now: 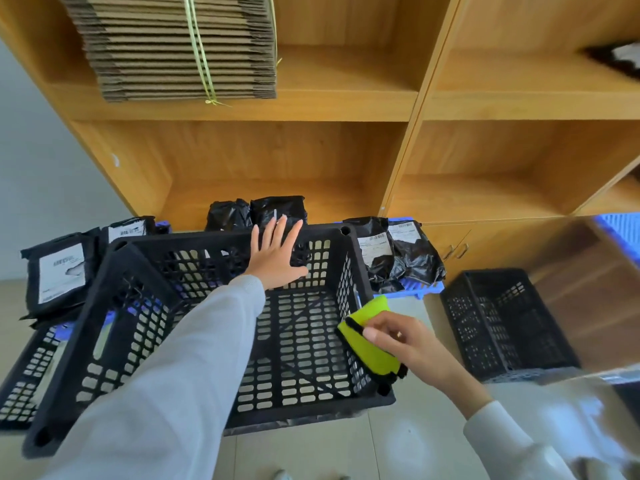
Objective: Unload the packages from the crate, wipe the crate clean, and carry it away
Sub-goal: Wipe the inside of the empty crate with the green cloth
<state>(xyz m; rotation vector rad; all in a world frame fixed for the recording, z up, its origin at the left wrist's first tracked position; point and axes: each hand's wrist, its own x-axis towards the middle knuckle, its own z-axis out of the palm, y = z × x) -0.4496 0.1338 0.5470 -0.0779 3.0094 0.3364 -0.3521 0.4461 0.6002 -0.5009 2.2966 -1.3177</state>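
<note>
Head-camera view: at lower right of centre, a lime-green cloth (372, 337) with black edging is pinched between the curled fingers and thumb of the right hand (405, 344), and is laid against the upper right wall of the black crate (180, 327). The left hand (277, 254), just above the frame's middle, is held flat with straight, spread fingers against the far wall of the crate, apparently to steady it; nothing is gripped by it.

No packages are seen inside the crate, so the unloading is judged done. Wiping is judged under way, and carrying away is left.

The crate is rigid moulded plastic, rectangular, with lattice walls and floor pierced by rounded slots and a thick rim. The cloth looks soft and thin. Black, crinkled, glossy plastic packages (401, 251) with white printed labels are piled behind the crate at left, centre and right, partly on blue slotted plastic. A second black crate (502, 323) is seen at lower right, and bundled flat cardboard (173, 46) on wooden shelving at upper left.
</note>
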